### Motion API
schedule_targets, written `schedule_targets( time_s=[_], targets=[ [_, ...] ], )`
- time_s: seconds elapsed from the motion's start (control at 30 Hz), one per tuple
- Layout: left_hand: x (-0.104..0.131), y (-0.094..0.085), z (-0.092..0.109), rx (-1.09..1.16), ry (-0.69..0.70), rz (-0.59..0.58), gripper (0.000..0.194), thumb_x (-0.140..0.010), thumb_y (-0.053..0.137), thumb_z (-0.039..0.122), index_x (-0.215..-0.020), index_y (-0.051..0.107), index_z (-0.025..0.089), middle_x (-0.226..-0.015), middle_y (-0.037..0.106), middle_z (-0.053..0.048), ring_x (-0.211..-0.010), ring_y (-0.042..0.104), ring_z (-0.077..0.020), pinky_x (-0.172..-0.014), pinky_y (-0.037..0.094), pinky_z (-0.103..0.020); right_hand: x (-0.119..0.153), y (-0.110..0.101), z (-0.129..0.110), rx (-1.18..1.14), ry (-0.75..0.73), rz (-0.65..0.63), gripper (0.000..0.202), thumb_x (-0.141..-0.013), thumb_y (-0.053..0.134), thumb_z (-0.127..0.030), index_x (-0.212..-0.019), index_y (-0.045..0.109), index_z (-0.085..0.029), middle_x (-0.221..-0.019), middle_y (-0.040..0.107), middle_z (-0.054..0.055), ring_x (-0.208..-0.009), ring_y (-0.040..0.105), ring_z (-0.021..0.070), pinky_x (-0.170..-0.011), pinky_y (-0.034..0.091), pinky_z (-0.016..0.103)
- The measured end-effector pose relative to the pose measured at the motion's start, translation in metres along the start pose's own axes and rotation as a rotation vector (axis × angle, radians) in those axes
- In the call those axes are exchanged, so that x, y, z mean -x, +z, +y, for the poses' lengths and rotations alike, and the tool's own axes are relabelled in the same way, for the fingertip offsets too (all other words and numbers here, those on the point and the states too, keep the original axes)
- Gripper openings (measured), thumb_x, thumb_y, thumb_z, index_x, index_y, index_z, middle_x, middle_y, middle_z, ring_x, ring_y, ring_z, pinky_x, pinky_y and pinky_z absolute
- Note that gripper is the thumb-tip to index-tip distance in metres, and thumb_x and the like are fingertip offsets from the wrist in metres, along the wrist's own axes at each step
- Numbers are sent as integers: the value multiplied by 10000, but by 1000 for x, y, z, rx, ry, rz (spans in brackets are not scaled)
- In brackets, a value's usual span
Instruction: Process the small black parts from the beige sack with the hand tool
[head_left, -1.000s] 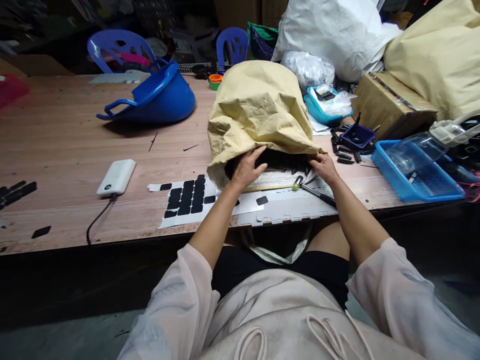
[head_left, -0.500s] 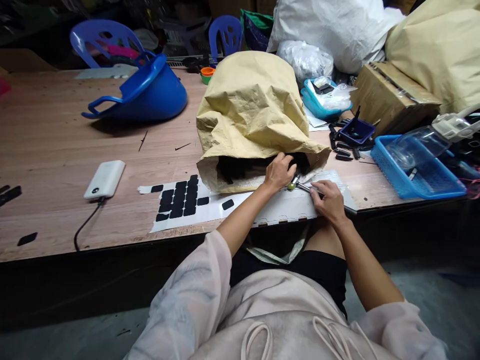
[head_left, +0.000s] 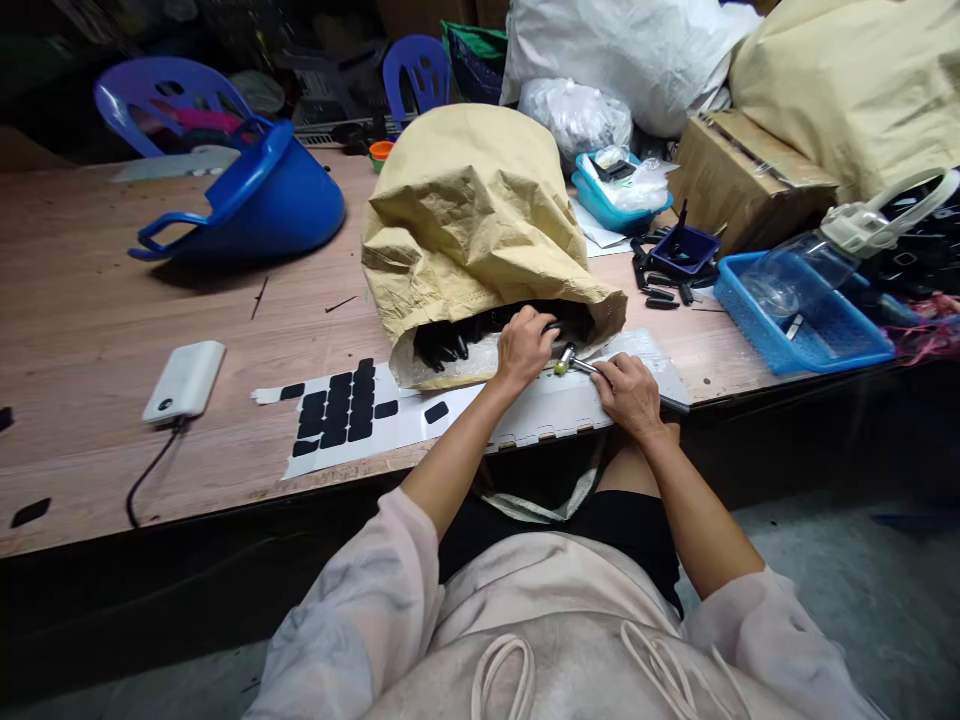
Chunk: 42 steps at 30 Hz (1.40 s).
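My left hand [head_left: 524, 347] is at the mouth of a tan paper sack [head_left: 472, 200], fingers curled around a slim black plastic piece [head_left: 553, 327]. More glossy black pieces [head_left: 442, 347] lie inside the sack's dark opening. In my right hand [head_left: 630, 393] is the metal handle of a small hammer [head_left: 582, 364], whose yellow-green tipped head points toward my left hand. Beneath both hands lies a white board [head_left: 555, 415] along the table's front edge. To the left, a white sheet [head_left: 405, 432] bears several black rounded-square stickers [head_left: 339, 405].
A blue tub [head_left: 262, 195] lies tilted at the back left. A white power bank [head_left: 184, 380] with a cable is nearer. On the right are a blue basket [head_left: 817, 345] with a clear bottle [head_left: 799, 275], a purple tray [head_left: 679, 260], a teal basket [head_left: 619, 212] and a cardboard box [head_left: 742, 190].
The whole scene has shifted left in view as the camera turned. My left hand stays at the sack's mouth, with a black piece now visible at its fingers. The hammer stays in my right hand.
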<state>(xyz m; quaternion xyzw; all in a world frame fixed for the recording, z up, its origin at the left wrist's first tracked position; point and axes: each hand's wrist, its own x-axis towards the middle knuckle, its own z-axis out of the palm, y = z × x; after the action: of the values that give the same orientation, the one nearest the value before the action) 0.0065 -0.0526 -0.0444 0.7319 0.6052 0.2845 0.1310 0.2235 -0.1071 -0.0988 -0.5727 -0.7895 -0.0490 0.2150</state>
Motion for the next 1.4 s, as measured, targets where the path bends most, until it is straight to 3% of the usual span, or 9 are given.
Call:
schedule_targets(
  time_s=[0.13, 0.27, 0.4, 0.63, 0.93, 1.17, 1.4],
  targets=[
    [63, -9, -34, 123, 32, -47, 222, -996, 621, 248, -1152, 778, 235, -1030, 686, -54, -1005, 645, -233, -920, 523, -361, 0, -1, 1, -11, -19, -13, 270, -1039, 525, -337, -1052, 769, -223, -972, 669, 88, -927, 528, 250, -843, 420, 366],
    [91, 0, -45, 116, 0, -115, 211, -965, 675, 230, -1147, 781, 239, -1017, 688, -49, -1018, 636, -238, -980, 506, -393, 14, -7, -7, -75, 55, 37, 267, -1041, 519, -339, -1070, 758, -222, -975, 671, 83, -926, 563, 243, -835, 444, 354],
    [86, 6, -39, 101, 21, -127, 230, -915, 769, 280, -1142, 787, 245, -1064, 698, -53, -1063, 632, -253, -997, 496, -408, 32, -20, -20, -228, 161, 88, 274, -1045, 522, -364, -1131, 749, -235, -985, 681, 70, -937, 624, 232, -799, 481, 337],
    [79, 8, -36, 156, -24, -150, 215, -875, 815, 255, -1085, 768, 258, -1065, 734, -29, -1070, 637, -245, -994, 475, -401, 46, -35, -48, -530, 136, 110, 365, -1053, 528, -333, -1369, 689, -245, -1034, 729, 67, -924, 675, 206, -873, 544, 358],
    [80, 7, -34, 177, -39, -148, 148, -874, 818, 267, -1019, 786, 267, -1018, 718, -18, -1048, 636, -238, -978, 460, -390, 46, -40, -66, -553, 92, 154, 354, -1068, 519, -296, -1358, 719, -268, -927, 682, 47, -842, 655, 173, -819, 552, 312],
    [79, 9, -34, 178, -56, -151, 159, -866, 840, 267, -1016, 789, 275, -1037, 716, -20, -1075, 632, -240, -982, 458, -391, 50, -28, -67, -508, 107, 70, 365, -1070, 499, -308, -1356, 726, -293, -892, 665, 35, -804, 658, 176, -784, 556, 311],
    [79, 7, -33, 171, -79, -179, 164, -866, 851, 311, -1004, 782, 257, -1021, 709, -26, -1076, 629, -246, -983, 455, -393, 47, -28, -83, -544, 75, 44, 391, -1082, 467, -303, -1395, 701, -303, -942, 676, 43, -846, 668, 173, -820, 555, 304]
  ],
)
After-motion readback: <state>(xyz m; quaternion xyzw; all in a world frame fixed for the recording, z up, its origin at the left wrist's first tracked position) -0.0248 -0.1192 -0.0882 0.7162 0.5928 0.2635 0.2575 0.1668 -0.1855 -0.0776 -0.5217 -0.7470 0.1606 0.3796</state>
